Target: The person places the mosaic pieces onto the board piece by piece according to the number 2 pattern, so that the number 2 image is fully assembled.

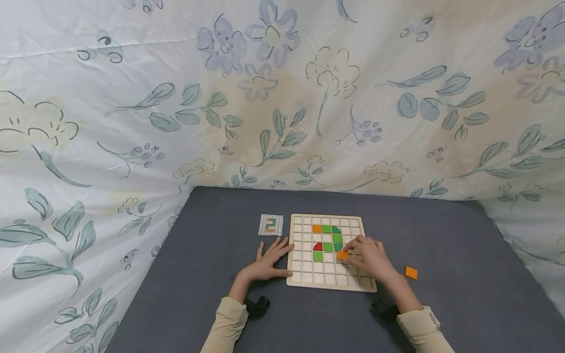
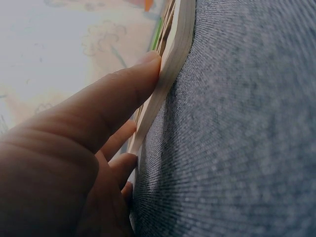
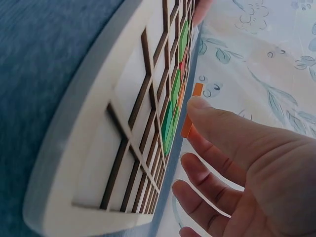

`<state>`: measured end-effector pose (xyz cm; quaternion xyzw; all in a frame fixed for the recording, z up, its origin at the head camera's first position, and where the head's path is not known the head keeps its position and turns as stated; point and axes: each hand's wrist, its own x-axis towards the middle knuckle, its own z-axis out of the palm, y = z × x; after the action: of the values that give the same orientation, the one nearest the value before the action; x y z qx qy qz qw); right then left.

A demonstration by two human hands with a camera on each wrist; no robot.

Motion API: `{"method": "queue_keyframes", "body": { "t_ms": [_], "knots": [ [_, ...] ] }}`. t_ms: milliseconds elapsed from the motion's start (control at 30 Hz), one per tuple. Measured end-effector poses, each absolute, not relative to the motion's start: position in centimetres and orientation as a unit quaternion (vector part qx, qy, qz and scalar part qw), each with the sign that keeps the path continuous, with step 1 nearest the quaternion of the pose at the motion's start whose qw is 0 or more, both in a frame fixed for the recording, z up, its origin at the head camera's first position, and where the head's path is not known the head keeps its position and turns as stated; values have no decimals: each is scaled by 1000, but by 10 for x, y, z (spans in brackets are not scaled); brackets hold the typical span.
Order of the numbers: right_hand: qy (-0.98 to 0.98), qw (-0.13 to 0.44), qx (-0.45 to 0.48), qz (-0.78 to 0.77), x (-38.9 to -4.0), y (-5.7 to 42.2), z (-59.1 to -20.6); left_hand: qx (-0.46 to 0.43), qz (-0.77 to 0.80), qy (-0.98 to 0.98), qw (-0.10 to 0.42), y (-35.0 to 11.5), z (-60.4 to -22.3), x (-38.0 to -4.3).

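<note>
A wooden grid board (image 1: 304, 280) lies flat on the dark table, with several green tiles (image 1: 327, 247), an orange tile (image 1: 317, 228) and a red rounded tile (image 1: 318, 246) set in its squares. Between thumb and index finger, my right hand (image 1: 371, 258) pinches a square orange tile (image 3: 192, 111); the right wrist view shows it held just off the grid. Along the board's left edge my left hand (image 1: 266, 264) rests with fingers spread, its thumb (image 2: 133, 79) touching the wooden rim.
A small printed pattern card (image 1: 270, 225) lies beyond the left hand, beside the board. Another orange tile (image 1: 411, 272) lies on the dark table (image 1: 229, 220), right of the board. Behind the table hangs a flowered cloth (image 1: 282, 98).
</note>
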<state>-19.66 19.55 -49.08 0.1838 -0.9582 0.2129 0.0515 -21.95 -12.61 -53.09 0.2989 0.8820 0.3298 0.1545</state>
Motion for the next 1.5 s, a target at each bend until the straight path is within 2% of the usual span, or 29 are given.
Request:
{"method": "queue_keyframes", "body": {
  "t_ms": [500,767,1233,1500],
  "knots": [
    [-952,42,206,221,-199,177,-499,326,354,866,134,-129,-529,-217],
    [-952,40,212,218,-199,168,-498,297,332,881,159,-127,-525,-219],
    [-948,16,220,231,-195,151,-498,298,333,880,160,-126,-527,-219],
    [-947,25,233,221,-194,145,-502,297,333,881,159,-125,-527,-218]
  ]
}}
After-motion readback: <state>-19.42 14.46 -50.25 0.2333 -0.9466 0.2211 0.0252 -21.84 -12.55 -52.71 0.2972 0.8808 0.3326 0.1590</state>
